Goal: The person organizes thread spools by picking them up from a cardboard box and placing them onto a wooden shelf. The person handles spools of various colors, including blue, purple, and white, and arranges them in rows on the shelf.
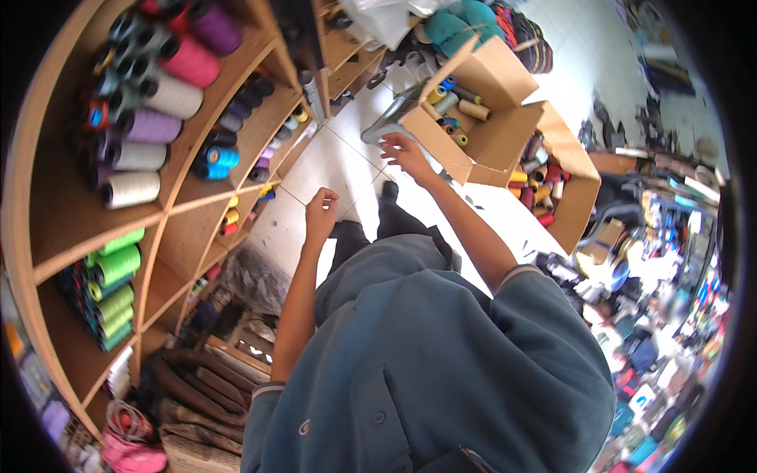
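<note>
My left hand (321,211) is raised over the tiled floor, in front of the wooden shelf. Its fingers are curled in together, with nothing seen in them. Farther out, my right hand (406,158) hovers near the open cardboard box (493,150), its fingers bent but apart and holding nothing. Thread spools (473,109) in beige, yellow, blue and grey lie inside that box. Behind it to the right, a second cardboard box (579,181) holds red, yellow and brown spools (544,191). Neither hand touches a box or the shelf.
On the left, the wooden shelf (167,221) holds thread cones, among them purple (150,125), cream (132,190) and green (118,266) ones. Brown folded material (197,386) lies at the lower left. Cluttered goods (646,355) spread along the right. Teal bundles (465,24) sit beyond the boxes.
</note>
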Action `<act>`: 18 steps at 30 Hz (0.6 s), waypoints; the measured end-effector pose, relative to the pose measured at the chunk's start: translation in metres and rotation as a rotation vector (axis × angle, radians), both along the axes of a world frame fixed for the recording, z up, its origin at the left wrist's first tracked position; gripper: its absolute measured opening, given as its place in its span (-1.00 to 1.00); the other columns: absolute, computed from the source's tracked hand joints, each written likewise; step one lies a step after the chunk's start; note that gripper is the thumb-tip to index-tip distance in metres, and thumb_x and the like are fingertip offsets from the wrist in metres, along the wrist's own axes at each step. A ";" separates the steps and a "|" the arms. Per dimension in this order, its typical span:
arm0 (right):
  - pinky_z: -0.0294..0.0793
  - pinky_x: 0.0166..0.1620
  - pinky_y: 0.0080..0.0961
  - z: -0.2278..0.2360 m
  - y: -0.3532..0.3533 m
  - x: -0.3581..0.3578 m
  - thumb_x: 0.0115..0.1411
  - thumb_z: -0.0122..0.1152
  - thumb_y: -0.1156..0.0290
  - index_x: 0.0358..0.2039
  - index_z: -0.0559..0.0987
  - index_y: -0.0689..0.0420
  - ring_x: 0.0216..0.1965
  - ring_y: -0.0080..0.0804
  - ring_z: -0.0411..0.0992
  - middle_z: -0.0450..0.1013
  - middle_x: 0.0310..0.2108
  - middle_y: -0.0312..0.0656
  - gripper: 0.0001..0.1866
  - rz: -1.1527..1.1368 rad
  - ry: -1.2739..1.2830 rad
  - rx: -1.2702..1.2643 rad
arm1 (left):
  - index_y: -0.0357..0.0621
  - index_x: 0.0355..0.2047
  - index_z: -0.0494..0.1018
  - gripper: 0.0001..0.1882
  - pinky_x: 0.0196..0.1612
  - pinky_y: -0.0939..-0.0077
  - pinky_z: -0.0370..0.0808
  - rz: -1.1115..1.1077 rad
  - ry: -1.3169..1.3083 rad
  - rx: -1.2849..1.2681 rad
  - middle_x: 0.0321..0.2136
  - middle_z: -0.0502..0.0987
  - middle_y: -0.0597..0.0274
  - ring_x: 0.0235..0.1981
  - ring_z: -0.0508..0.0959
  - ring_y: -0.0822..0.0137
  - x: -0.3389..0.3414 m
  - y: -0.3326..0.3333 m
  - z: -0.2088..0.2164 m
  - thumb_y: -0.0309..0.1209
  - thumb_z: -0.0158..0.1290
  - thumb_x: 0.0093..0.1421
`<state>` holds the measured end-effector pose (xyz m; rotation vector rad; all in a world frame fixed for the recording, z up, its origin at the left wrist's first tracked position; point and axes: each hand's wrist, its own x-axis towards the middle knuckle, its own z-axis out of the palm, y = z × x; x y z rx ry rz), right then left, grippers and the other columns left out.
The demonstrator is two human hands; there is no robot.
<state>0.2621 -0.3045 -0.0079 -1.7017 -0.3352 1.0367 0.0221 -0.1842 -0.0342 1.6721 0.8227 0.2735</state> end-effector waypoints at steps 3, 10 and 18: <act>0.48 -0.15 -0.50 0.026 -0.052 0.024 0.27 0.07 0.34 0.04 0.40 0.18 -0.15 -0.39 0.49 0.43 -0.07 -0.16 -0.64 -0.132 -0.005 0.016 | -0.18 -0.35 0.39 -0.96 -0.33 0.58 0.46 -0.153 -0.034 -0.062 -0.39 0.57 0.25 -0.36 0.57 0.43 0.021 -0.020 0.013 -0.57 -0.05 0.19; 0.45 -0.22 -0.54 0.029 -0.151 0.079 0.22 0.10 0.38 -0.03 0.46 0.19 -0.25 -0.48 0.48 0.48 -0.19 -0.20 -0.68 -0.332 -0.089 0.062 | -0.19 -0.32 0.35 -0.95 -0.31 0.58 0.44 -0.292 -0.056 -0.219 -0.41 0.55 0.19 -0.36 0.55 0.42 0.106 -0.075 0.052 -0.57 -0.11 0.25; 0.42 -0.16 -0.53 0.005 -0.204 0.098 0.20 0.14 0.39 0.03 0.40 0.14 -0.22 -0.48 0.40 0.41 -0.13 -0.19 -0.62 -0.303 -0.122 0.021 | -0.18 -0.34 0.36 -0.93 -0.28 0.59 0.44 -0.455 -0.015 -0.158 -0.38 0.54 0.20 -0.34 0.54 0.44 0.225 -0.117 0.060 -0.51 -0.11 0.30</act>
